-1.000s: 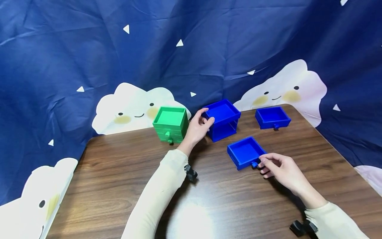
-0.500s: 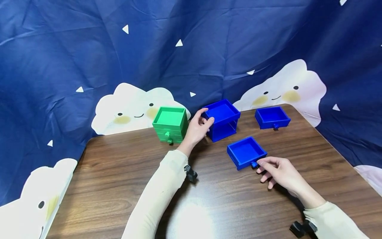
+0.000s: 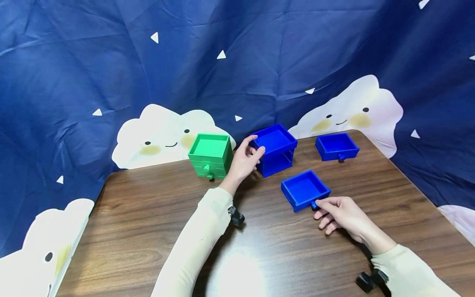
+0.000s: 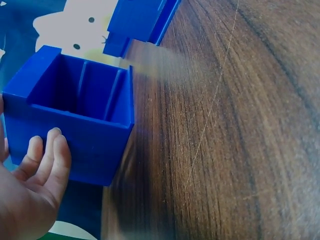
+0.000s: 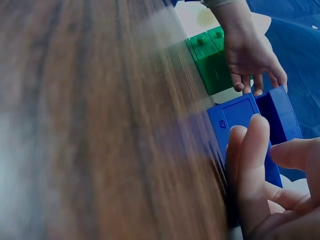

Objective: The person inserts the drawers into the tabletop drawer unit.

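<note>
My left hand (image 3: 243, 163) grips the left side of a blue cabinet (image 3: 276, 165), thumb at the front of its top rim. Inside its hollow front, rails show in the left wrist view, where several fingertips (image 4: 60, 150) lie against the side wall. On the table in front of the cabinet rests a blue drawer (image 3: 305, 187), its shallow tray facing up. Thumb and forefinger of my right hand (image 3: 343, 214) pinch the drawer's small round knob (image 3: 314, 205); the other fingers are loosely bent. In the right wrist view, fingers hide part of the blue pieces.
To the cabinet's right, near the back edge, lies another blue drawer (image 3: 337, 148) with its knob facing forward. A green cabinet (image 3: 209, 159) with its drawers in place stands left of my left hand. Behind the wooden table (image 3: 148, 231) hangs a dark blue curtain (image 3: 178, 62).
My right hand has shifted left and slightly down from the drawer's front right corner to its knob. The left hand keeps its place on the cabinet, and the drawers lie where they were.
</note>
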### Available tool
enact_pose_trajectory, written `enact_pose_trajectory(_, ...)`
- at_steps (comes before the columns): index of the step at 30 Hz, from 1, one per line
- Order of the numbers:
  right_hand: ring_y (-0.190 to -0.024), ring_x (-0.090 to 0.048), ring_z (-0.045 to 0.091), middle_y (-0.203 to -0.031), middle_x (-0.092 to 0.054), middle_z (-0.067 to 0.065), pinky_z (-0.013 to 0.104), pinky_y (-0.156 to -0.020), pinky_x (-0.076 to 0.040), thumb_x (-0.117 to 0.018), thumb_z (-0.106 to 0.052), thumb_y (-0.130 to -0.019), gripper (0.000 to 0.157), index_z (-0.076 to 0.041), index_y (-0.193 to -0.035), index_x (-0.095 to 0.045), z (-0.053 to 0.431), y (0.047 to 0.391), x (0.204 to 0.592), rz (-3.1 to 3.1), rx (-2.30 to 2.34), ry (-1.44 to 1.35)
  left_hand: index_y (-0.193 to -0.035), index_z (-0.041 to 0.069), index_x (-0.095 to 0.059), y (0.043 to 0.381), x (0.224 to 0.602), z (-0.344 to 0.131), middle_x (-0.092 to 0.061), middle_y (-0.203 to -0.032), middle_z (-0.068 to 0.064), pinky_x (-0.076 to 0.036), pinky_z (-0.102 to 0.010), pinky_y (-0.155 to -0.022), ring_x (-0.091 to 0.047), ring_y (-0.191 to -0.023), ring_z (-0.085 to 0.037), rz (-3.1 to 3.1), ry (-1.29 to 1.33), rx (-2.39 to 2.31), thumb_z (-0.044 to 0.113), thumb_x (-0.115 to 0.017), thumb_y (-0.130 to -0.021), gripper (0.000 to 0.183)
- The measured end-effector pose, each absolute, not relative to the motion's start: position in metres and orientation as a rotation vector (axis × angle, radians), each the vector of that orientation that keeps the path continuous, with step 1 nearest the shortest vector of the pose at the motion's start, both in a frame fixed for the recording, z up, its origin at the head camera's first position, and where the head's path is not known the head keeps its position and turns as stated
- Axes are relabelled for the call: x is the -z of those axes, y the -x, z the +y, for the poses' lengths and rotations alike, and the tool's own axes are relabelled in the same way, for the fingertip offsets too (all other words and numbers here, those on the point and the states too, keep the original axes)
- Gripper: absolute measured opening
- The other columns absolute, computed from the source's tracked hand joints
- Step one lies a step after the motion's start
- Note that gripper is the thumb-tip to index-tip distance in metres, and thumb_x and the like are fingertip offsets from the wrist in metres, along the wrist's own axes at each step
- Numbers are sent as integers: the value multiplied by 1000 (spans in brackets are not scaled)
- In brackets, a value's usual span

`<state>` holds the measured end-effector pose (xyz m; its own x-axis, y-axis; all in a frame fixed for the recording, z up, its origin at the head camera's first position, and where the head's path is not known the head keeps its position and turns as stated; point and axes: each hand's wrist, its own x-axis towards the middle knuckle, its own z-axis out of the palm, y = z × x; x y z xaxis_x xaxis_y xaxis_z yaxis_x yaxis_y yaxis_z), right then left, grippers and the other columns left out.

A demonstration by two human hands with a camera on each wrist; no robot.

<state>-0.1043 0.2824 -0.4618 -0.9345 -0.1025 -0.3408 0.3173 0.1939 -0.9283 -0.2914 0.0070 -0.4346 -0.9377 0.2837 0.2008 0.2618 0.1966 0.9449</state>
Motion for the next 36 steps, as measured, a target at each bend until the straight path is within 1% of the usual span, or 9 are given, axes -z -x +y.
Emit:
enact_pose_trajectory(3, -62, -72, 12, -86, -75, 2, 34, -57, -65, -56, -23, -113, 39, 14, -121, -65, 281, 106, 463, 2133, 1792, -222, -156, 15, -53, 291, 435, 7, -58, -87, -3, -59, -31, -58, -71, -87, -52, 2407, -553, -1907, 26, -71, -105, 55)
enact_pose_trajectory(5, -60, -71, 11, -85, -75, 2, 34, -57, -65, -57, -24, -113, 37, 12, -117, -66, 280, 107, 463, 2131, 1790, -231, -156, 15, -53, 291, 436, 7, -58, -87, -2, -61, -36, -59, -71, -87, -53, 2404, -553, -1907, 26, -71, -105, 56)
enact_pose_trajectory(6, -60, -71, 11, -84, -75, 2, 34, -57, -65, -57, -23, -113, 37, 12, -117, -67, 279, 107, 463, 2131, 1791, -235, -156, 15, -53, 291, 436, 7, -58, -87, -1, -60, -34, -59, -71, -88, -52, 2404, -550, -1905, 26, -71, -105, 56)
enact_pose_trajectory(10, -60, -71, 10, -83, -75, 2, 33, -58, -65, -58, -22, -113, 36, 13, -118, -66, 279, 108, 464, 2129, 1801, -231, -156, 16, -53, 292, 437, 7, -57, -86, 1, -59, -33, -58, -71, -88, -52, 2399, -548, -1908, 27, -71, -105, 56)
enact_pose_trajectory(12, -60, -71, 9, -83, -75, 2, 32, -58, -65, -58, -21, -113, 36, 13, -118, -67, 279, 108, 464, 2118, 1813, -230, -156, 16, -53, 293, 437, 7, -57, -86, 1, -55, -26, -56, -71, -88, -52, 2398, -548, -1912, 27, -71, -105, 55)
enact_pose_trajectory(18, -63, -71, 7, -84, -76, 0, 28, -60, -65, -57, -18, -112, 32, 11, -114, -69, 279, 109, 465, 2061, 1877, -232, -156, 17, -53, 293, 438, 8, -57, -86, 1, -54, -25, -55, -71, -87, -51, 2406, -545, -1913, 27, -71, -105, 55)
enact_pose_trajectory(22, -65, -73, 7, -83, -78, 0, 26, -63, -65, -57, -16, -112, 26, 6, -108, -72, 280, 110, 465, 2001, 1941, -225, -156, 17, -53, 293, 437, 7, -57, -86, 1, -54, -25, -55, -71, -84, -47, 2409, -546, -1914, 26, -71, -105, 55)
enact_pose_trajectory(29, -70, -77, 9, -85, -81, 3, 24, -67, -65, -57, -9, -111, 22, -3, -103, -76, 281, 113, 466, 1871, 2084, -219, -156, 18, -54, 292, 436, 7, -57, -86, 1, -54, -25, -55, -70, -76, -31, 2415, -540, -1913, 26, -71, -105, 55)
enact_pose_trajectory(36, -72, -78, 9, -83, -81, 4, 24, -71, -66, -56, -5, -110, 24, -7, -99, -78, 279, 115, 465, 1810, 2165, -257, -156, 18, -54, 292, 436, 7, -57, -85, 2, -54, -24, -55, -70, -75, -30, 2406, -544, -1916, 26, -71, -105, 54)
